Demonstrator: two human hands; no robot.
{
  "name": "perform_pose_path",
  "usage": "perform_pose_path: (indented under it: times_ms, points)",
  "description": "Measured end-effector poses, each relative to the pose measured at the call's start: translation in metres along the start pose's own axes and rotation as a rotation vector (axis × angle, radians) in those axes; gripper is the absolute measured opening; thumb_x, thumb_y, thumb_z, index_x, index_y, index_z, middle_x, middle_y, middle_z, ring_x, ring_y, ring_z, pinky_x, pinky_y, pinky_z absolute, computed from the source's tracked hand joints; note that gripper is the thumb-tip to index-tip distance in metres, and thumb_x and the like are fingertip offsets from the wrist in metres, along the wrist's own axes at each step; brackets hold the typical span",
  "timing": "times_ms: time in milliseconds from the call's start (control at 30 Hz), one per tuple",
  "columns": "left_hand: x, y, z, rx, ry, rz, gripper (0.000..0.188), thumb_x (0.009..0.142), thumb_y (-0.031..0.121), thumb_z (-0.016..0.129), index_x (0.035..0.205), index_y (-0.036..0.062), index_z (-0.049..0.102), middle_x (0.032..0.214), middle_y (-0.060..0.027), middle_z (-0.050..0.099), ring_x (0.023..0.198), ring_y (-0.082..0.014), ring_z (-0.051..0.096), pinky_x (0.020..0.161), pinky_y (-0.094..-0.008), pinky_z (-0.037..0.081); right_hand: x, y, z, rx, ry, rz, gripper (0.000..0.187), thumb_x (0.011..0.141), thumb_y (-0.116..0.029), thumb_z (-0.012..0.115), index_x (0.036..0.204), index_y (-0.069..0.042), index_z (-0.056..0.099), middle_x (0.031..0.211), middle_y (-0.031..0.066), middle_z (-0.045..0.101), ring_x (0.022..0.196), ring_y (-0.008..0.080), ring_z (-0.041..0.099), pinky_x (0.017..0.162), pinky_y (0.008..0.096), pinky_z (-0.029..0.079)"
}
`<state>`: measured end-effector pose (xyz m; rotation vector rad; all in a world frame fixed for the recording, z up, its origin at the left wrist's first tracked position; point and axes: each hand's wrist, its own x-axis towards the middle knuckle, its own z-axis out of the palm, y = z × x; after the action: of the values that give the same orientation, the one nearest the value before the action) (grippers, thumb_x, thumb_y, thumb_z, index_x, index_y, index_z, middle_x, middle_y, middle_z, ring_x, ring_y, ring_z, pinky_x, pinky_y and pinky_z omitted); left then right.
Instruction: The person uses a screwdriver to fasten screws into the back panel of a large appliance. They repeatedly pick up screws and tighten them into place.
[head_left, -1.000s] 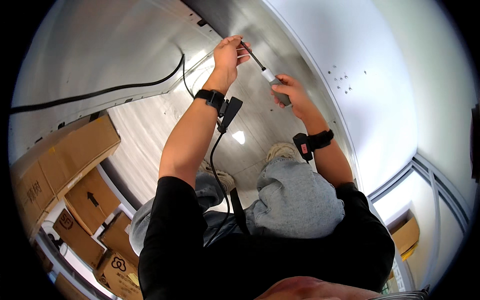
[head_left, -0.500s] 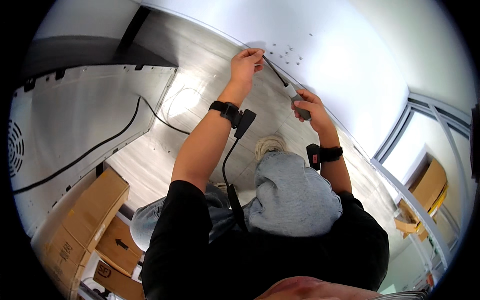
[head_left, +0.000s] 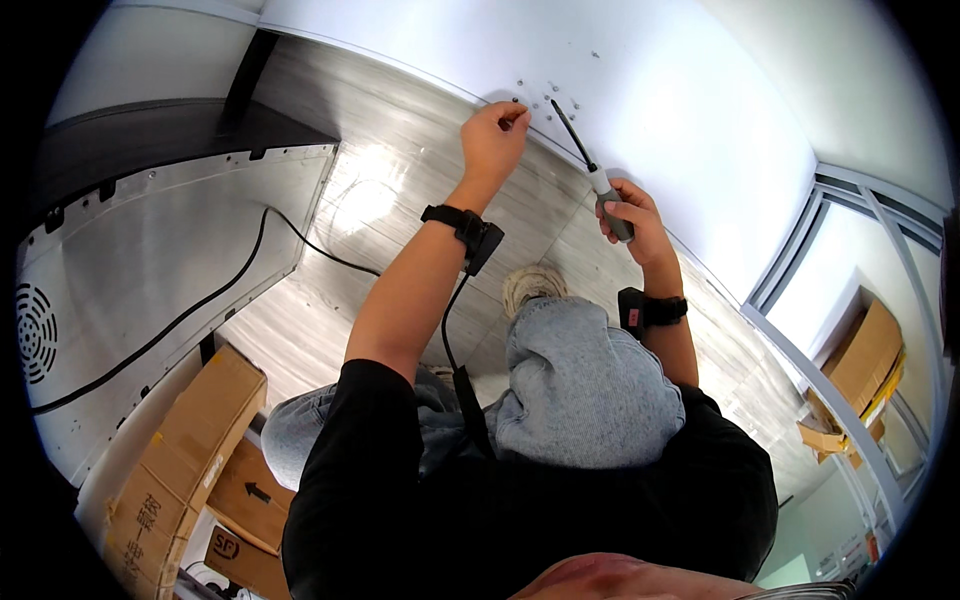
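In my right hand (head_left: 628, 217) is a screwdriver (head_left: 608, 200) with a grey and white handle and a dark shaft, its fingers wrapped round the handle. The shaft points up and left, its tip over the white surface (head_left: 680, 110). Several small screws (head_left: 549, 118) lie scattered on that surface near the tip. My left hand (head_left: 493, 140) is closed in a pinch at the surface's edge, left of the screws and apart from the screwdriver. A small dark bit shows at its fingertips, too small to name.
To the left stands a metal cabinet (head_left: 180, 260) with a vent and a black cable (head_left: 200, 310). Cardboard boxes (head_left: 190, 430) are stacked at lower left. A grey metal frame (head_left: 800, 370) and another cardboard box (head_left: 865, 350) are at right. A device strapped to my left wrist trails a cable.
The screwdriver's tip has come away from my left fingers and swung over the screws. My right hand has shifted slightly right. The left hand stays pinched. The whole view has shifted a little.
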<state>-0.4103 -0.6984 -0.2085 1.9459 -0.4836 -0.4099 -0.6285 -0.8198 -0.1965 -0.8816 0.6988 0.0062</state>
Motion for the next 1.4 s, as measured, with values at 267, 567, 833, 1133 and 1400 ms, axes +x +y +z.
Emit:
perform_pose_path:
  times_ms: [267,567,833,1133,1400]
  points:
    - [0.0,0.0,0.0,0.142,0.011,0.138,0.015,0.077,0.008,0.071,0.091,0.002,0.07,0.079,-0.0076,0.065,0.065,-0.0134,0.058,0.061,-0.0262,0.048,0.003,-0.005,0.002,-0.016,-0.005,0.013,0.032,0.081,-0.011,0.061,0.112,-0.003,0.056,0.077,0.0065,0.06,0.057,0.0122,0.056,0.045,0.0236,0.041]
    - [-0.009,0.01,-0.042,-0.022,-0.028,0.013,0.016,0.084,0.01,0.066,0.098,0.0016,0.068,0.091,-0.0081,0.067,0.07,-0.013,0.061,0.062,-0.0257,0.05,0.006,-0.048,0.05,-0.158,-0.05,-0.013,0.034,0.081,-0.013,0.062,0.112,0.0,0.055,0.078,0.0061,0.06,0.058,0.0114,0.056,0.046,0.0226,0.04]
    - [0.007,0.125,-0.209,-0.607,-0.1,-0.117,0.037,0.101,0.024,0.04,0.125,-0.0034,0.048,0.105,-0.0148,0.064,0.083,-0.0215,0.066,0.072,-0.0298,0.055,0.015,-0.166,0.211,-0.501,-0.27,-0.179,0.042,0.075,-0.007,0.057,0.116,0.002,0.05,0.083,0.0079,0.06,0.061,0.0112,0.055,0.046,0.0223,0.038]
    - [-0.009,0.155,-0.317,-0.896,0.097,-0.042,0.027,0.099,0.02,0.043,0.111,-0.0018,0.053,0.093,-0.0122,0.065,0.078,-0.0198,0.067,0.07,-0.0281,0.057,-0.038,-0.214,0.352,-0.777,-0.411,-0.239,0.042,0.077,-0.015,0.063,0.115,0.001,0.053,0.087,0.0099,0.063,0.049,0.0101,0.055,0.037,0.0203,0.035]
    - [-0.028,0.137,-0.332,-1.018,0.081,-0.193,0.021,0.097,0.017,0.05,0.107,-0.0005,0.055,0.09,-0.0084,0.062,0.076,-0.0155,0.063,0.069,-0.0274,0.054,-0.068,-0.179,0.382,-0.648,-0.207,-0.203,0.033,0.078,-0.013,0.063,0.108,0.001,0.059,0.081,0.0071,0.064,0.048,0.009,0.055,0.036,0.0185,0.036]
